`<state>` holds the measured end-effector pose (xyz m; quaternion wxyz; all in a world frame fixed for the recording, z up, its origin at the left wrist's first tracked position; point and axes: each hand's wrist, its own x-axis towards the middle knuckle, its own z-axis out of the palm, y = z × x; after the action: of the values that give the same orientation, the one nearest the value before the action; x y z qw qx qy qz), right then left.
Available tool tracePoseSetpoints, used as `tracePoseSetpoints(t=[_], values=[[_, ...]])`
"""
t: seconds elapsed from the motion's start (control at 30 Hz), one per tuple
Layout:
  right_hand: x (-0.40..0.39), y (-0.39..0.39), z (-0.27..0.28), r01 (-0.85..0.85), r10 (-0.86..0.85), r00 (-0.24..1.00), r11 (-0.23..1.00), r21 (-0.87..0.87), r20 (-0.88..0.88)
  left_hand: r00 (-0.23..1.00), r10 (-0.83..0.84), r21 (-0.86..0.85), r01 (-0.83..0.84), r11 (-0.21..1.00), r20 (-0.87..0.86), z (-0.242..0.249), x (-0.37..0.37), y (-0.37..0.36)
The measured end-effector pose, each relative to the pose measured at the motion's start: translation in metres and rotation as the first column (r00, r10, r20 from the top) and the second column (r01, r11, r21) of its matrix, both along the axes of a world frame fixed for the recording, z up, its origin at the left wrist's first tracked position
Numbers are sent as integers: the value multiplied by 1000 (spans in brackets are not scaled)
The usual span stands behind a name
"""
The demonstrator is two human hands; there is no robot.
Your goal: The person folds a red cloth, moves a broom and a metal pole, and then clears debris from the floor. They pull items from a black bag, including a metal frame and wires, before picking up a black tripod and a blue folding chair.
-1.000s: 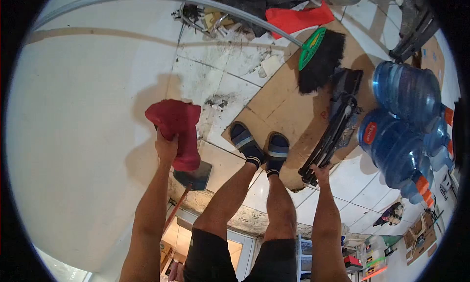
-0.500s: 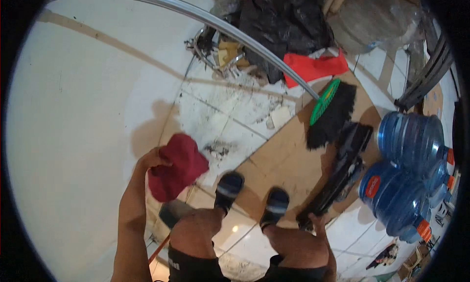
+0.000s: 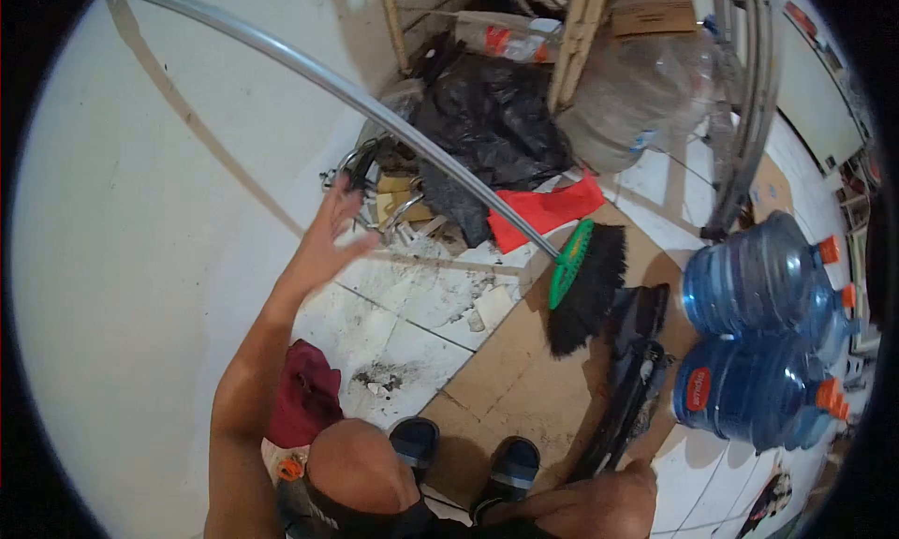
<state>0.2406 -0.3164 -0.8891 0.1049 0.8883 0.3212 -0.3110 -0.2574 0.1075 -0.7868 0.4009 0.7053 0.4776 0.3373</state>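
Observation:
My left hand (image 3: 335,232) reaches out beside the wall with its fingers apart and holds nothing. Just beyond its fingertips lie bent chrome metal pieces (image 3: 398,216) and a tan-yellow piece (image 3: 395,202). The maroon cloth (image 3: 307,403) rests low by the wall, next to my left knee and under my forearm. A long black object (image 3: 623,398) that looks like plastic lies along the cardboard (image 3: 501,394), its near end close to my right knee. I cannot make out my right hand; the knee covers that spot.
A broom (image 3: 573,267) with a green head and metal pole leans across the view against the wall. Behind it are a black plastic bag (image 3: 496,118) and a red cloth (image 3: 552,211). Several blue water jugs (image 3: 740,389) lie at the right. Dirt and debris cover the white tiles (image 3: 375,328).
My left hand has let go of the maroon cloth, now lower by the wall, and moved forward toward the metal pieces. My right hand, earlier at the black object's near end, has dropped from sight.

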Motion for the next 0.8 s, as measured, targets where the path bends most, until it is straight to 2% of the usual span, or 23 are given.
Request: tracePoseSetpoints(t=[0.03, 0.1, 0.13, 0.2, 0.27, 0.3, 0.33, 0.37, 0.4, 0.43, 0.47, 0.5, 0.53, 0.57, 0.6, 0.63, 0.73, 0.77, 0.8], values=[[2, 10, 17, -27, 29, 999, 998, -54, 32, 967, 15, 1, -16, 1000, 255, 11, 28, 21], [-3, 33, 53, -86, 85, 994, 996, 21, 74, 882, -22, 20, 15, 1000, 471, 32, 78, 55], [-8, 48, 70, -129, 115, 989, 979, 156, 96, 839, -13, -49, 47, 998, 545, 43, 95, 58], [-23, 75, 104, -240, 181, 969, 848, 472, 167, 744, 12, -179, 146, 973, 669, 70, 131, 57], [-27, 96, 119, -196, 151, 980, 839, 507, 130, 816, -97, -103, 188, 977, 570, 101, 163, 50], [-24, 106, 122, -306, 222, 951, 766, 565, 214, 851, -124, -82, 191, 978, 510, 114, 175, 43], [-26, 118, 123, -417, 303, 909, 683, 600, 287, 832, -229, 14, 257, 966, 505, 123, 192, 41], [-35, 138, 138, -358, 295, 933, 686, 634, 207, 815, -310, 95, 304, 948, 489, 129, 211, 37], [-47, 165, 157, -299, 293, 948, 686, 663, 123, 842, -380, 137, 355, 925, 384, 145, 227, 26], [-54, 190, 164, -373, 336, 919, 568, 734, 207, 882, -392, 225, 339, 913, 262, 161, 241, 11], [-49, 220, 159, -423, 319, 901, 497, 758, 294, 865, -461, 270, 404, 874, 197, 170, 256, 4], [-68, 246, 184, -540, 341, 827, 260, 801, 447, 872, -488, 322, 457, 829, 19, 181, 270, 2], [-75, 272, 200, -407, 365, 885, 305, 861, 289, 871, -454, 394, 490, 778, -187, 193, 277, -5], [-52, 309, 187, -500, 396, 816, 119, 858, 421, 830, -449, 523, 557, 646, -330, 197, 291, -2], [-2, 351, 173, -457, 600, 726, 57, 887, 336, 809, -428, 579, 587, 566, -402, 197, 301, 0], [-53, 356, 212, -485, 580, 729, 62, 873, 364, 822, -394, 560, 569, 602, -411, 197, 277, 7], [-68, 406, 201, -355, 549, 811, 186, 916, 202, 836, -329, 535, 538, 651, -440, 208, 216, 14], [-76, 416, 196, -312, 528, 835, 222, 924, 155, 823, -403, 394, 552, 735, -401, 189, 167, 22], [-82, 428, 188, -310, 525, 840, 260, 915, 135, 824, -406, 421, 556, 717, -395, 173, 102, 10]])
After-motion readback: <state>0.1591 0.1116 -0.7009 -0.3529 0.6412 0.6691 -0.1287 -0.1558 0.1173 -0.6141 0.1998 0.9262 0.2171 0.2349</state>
